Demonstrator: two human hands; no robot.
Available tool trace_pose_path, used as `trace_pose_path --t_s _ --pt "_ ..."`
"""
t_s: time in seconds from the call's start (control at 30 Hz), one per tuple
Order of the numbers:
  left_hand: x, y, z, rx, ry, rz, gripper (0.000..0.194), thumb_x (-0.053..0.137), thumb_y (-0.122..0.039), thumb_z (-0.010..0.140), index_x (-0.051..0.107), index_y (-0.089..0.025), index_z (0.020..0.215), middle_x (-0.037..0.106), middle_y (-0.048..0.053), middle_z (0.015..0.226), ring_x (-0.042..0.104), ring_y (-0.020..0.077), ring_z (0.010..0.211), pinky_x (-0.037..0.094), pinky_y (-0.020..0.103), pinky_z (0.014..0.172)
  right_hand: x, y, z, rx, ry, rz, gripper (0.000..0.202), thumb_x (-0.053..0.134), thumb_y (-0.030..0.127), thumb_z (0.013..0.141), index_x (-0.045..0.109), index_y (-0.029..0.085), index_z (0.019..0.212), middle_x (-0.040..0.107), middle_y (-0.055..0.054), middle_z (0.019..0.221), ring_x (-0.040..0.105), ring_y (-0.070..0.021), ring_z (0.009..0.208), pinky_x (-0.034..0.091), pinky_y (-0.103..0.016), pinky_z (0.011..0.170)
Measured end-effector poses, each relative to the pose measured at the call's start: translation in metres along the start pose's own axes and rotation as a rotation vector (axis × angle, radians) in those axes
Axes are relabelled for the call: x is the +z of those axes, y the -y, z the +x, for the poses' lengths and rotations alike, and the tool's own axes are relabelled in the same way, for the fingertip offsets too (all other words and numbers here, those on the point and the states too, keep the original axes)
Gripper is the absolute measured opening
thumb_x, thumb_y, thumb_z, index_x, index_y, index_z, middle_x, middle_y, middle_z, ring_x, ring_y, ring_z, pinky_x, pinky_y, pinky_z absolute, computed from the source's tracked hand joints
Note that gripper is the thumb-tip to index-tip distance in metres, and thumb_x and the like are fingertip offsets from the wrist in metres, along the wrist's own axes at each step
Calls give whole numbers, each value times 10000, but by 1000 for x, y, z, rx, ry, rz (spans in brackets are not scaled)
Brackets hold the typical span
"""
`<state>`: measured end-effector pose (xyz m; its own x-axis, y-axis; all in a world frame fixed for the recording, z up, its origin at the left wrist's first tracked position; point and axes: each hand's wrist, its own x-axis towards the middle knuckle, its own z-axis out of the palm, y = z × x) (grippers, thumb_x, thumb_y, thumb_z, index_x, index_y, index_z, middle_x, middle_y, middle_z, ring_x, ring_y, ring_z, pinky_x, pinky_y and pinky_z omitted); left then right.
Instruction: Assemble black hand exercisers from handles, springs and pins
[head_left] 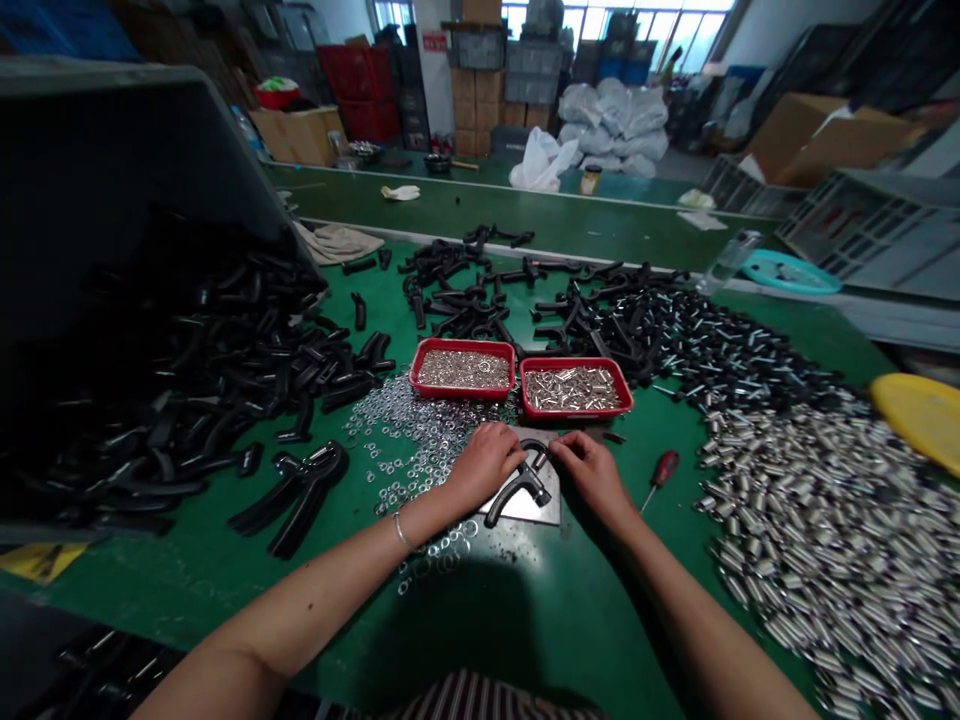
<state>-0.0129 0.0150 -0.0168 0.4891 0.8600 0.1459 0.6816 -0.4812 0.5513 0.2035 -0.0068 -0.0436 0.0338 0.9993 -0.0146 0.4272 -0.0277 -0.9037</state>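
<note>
A black curved plastic part (517,490) with a shiny metal cylinder in it lies on a square metal plate (551,512) in front of me. My left hand (487,465) is closed at the upper left of this part, fingertips against it. At its upper right, my right hand (595,478) pinches with thumb and forefinger; whatever is between them is too small to make out. Just beyond my hands stand a red tray of small metal rings (463,370) and another red tray of small metal pins (576,388).
Loose washers (409,425) spread left of the plate. A V-shaped black assembly (296,495) lies farther left, near heaped black parts (277,350). To the right are a red-handled screwdriver (661,472), metal cylinders (840,540), dark-headed screws (720,340) and a yellow lid (919,415).
</note>
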Motion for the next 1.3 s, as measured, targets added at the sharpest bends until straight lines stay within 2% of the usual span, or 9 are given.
trace_pose_path --t_s 0.2,0.4,0.5,0.57,0.7,0.83,1.03,1.17,1.3 --pt "9 -5 2 7 -31 172 224 527 -328 973 622 -155 866 610 77 935 547 235 943 441 384 883 -1 8 0 -91 24 -132 323 515 473 932 644 181 878 668 -22 806 579 -180 734 444 -285 689" --pt "9 -8 4 199 39 355 274 428 -278 1010 642 -145 902 611 98 933 550 255 950 418 416 885 -3 26 1 -383 130 -760 245 428 280 994 632 201 882 652 -107 893 560 -249 892 431 -341 779" --pt "8 -9 2 173 21 334 263 456 -300 1002 636 -145 888 609 93 936 548 247 945 420 397 872 -19 26 -3 -380 163 -846 200 469 314 990 628 202 1036 653 -113 1002 561 -259 939 450 -348 794" --pt "8 -9 0 129 -3 311 258 474 -316 996 632 -149 880 610 89 943 545 242 945 423 387 864 -36 20 -12 -340 69 -934 234 498 336 974 609 178 1106 635 -151 1070 547 -293 983 455 -392 830" --pt "9 -10 2 231 50 351 249 443 -247 1000 652 -148 908 621 95 952 548 250 952 414 409 881 -63 0 -33 -218 -15 -1154 224 569 366 905 625 154 860 614 -216 904 524 -367 912 447 -498 804" --pt "7 -6 -6 350 154 330 294 392 -233 1014 674 -152 993 653 116 1049 561 252 1005 415 419 916 -71 -11 -43 -214 -27 -957 152 545 332 883 574 189 839 622 -178 914 559 -342 919 460 -488 837" --pt "-2 -11 -41 228 147 340 517 488 -418 974 460 -174 1428 433 162 1509 401 371 1331 327 539 1070 -67 19 -66 -20 80 -353 294 441 435 961 443 242 1182 679 -60 911 628 -216 636 483 -337 605" --pt "4 -19 -47 141 154 367 527 518 -350 953 450 -152 1437 433 192 1497 402 384 1335 310 555 1089 -60 34 -75 -75 148 -408 233 466 395 953 508 238 1121 697 -93 950 656 -244 752 471 -339 656" --pt "3 -25 -42 90 146 311 462 460 -240 958 468 -151 1411 482 195 1449 442 362 1309 334 555 1078 -58 30 -70 87 205 -189 257 479 460 938 505 236 1061 700 -44 855 581 -177 555 433 -286 504"
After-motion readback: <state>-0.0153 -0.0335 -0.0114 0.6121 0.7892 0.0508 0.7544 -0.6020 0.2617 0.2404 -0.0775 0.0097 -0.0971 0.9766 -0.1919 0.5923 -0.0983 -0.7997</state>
